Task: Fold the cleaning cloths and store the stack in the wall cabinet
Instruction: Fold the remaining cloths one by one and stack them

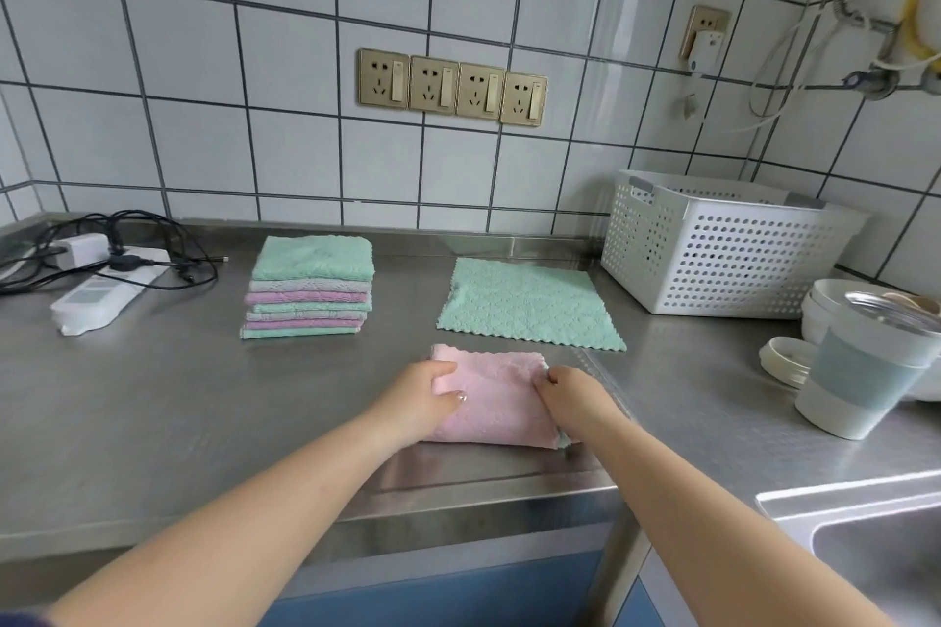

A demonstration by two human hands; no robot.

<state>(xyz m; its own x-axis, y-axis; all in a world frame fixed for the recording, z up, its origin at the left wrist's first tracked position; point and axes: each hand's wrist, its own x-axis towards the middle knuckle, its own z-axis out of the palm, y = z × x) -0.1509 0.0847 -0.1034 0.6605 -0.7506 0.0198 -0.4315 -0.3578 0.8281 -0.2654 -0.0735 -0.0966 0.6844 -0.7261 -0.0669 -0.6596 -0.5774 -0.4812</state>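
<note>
Both hands (pixel 509 397) — pink cloth (pixel 494 402) between

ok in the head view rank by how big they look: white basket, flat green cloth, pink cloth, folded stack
1. white basket
2. flat green cloth
3. and 4. pink cloth and folded stack look alike; the pink one is nearer and partly covered by hands.

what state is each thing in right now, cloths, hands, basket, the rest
pink cloth: folded, flat on the counter, held at both ends
left hand: grips the cloth's left end
right hand: pinches the cloth's right end
green cloth: unfolded, spread flat
stack: folded cloths, piled neatly, green on top
basket: upright, no cloths visible inside
cup: upright, lid on
power strip: plugs in it
</note>
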